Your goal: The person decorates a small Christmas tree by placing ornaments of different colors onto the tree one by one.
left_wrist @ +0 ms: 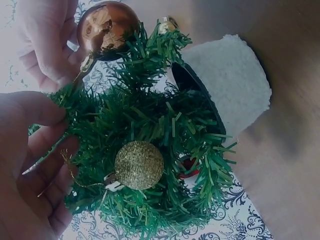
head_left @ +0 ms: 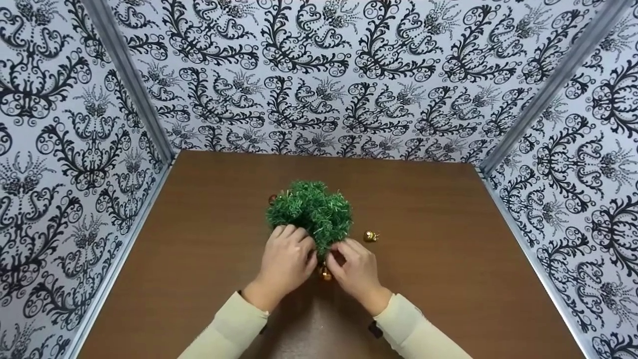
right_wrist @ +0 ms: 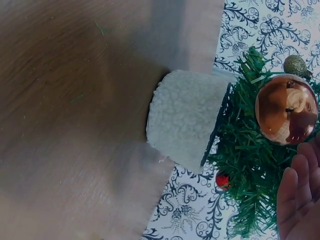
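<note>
A small artificial Christmas tree (head_left: 319, 209) stands in a white fuzzy pot (right_wrist: 187, 117). My left hand (head_left: 288, 254) is at its near left side, thumb and fingertips pinching a branch in the left wrist view. A shiny copper bauble (left_wrist: 107, 30) hangs on the near side, close under both hands in the head view. My right hand (head_left: 356, 267) has its thumb and index finger together at the bauble's cord (left_wrist: 77, 76); its fingertips are partly hidden by greenery. A glittery gold bauble (left_wrist: 139, 165) and a red ornament (right_wrist: 223, 180) hang among the branches.
A small gold ornament (head_left: 371, 236) lies on the brown wooden table (head_left: 423, 199), right of the tree. Patterned black-and-white wall panels (head_left: 319, 75) with metal corner posts (head_left: 132, 75) enclose the table at the back and both sides.
</note>
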`<state>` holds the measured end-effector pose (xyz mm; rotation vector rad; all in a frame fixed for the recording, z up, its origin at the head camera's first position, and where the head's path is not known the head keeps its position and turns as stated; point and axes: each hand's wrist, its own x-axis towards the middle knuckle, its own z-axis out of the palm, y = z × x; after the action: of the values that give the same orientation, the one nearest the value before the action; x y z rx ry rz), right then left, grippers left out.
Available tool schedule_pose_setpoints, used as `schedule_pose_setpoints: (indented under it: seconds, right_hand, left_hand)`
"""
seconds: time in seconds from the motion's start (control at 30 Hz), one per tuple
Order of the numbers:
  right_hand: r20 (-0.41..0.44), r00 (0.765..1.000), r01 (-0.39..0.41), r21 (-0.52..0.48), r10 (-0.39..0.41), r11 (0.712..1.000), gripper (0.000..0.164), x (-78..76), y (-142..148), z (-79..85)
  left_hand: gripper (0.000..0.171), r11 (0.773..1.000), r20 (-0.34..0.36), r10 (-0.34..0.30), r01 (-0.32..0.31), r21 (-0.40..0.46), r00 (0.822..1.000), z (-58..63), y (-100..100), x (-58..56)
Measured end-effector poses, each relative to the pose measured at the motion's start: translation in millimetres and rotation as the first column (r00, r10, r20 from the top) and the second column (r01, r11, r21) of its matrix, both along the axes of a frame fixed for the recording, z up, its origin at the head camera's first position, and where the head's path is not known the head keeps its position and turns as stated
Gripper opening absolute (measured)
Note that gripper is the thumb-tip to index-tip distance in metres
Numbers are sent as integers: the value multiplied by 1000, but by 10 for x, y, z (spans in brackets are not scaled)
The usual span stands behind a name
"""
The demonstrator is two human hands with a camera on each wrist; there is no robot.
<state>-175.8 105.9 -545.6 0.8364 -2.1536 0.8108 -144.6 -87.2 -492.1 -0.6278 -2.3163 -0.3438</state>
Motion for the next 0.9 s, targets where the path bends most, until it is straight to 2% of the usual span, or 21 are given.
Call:
schedule_pose_setpoints:
  seconds: [0.13, 0.27, 0.43, 0.6, 0.77, 0.9]
  right_hand:
    - [-4, 1000, -3, -3, 3, 1000, 6, 12, 16, -11]
    - [15, 1000, -2, 0, 2, 1000, 4, 23, 32, -7]
    - [4, 1000, 12, 18, -12, 1000, 6, 27, 51, 1]
    - [-8, 1000, 7, 20, -7, 1000, 7, 37, 77, 6]
    - [-22, 999, -27, 16, 28, 999, 9, 52, 200, 7]
    - [-3, 1000, 29, 31, -29, 999, 17, 17, 510, -68]
  left_hand:
    - [20, 1000, 7, 2, -2, 1, 1000, -13, 20, 10]
    - [38, 1000, -14, 4, -4, 14, 1000, -4, 19, 5]
    - [57, 999, -64, -51, 52, 9, 997, 26, 31, -9]
    - [77, 995, -34, -92, 90, -39, 995, 38, 39, -31]
    - [90, 992, 12, -28, 29, -124, 1000, 69, 32, -36]
    - [89, 986, 20, 9, -6, -169, 1000, 92, 55, -25]
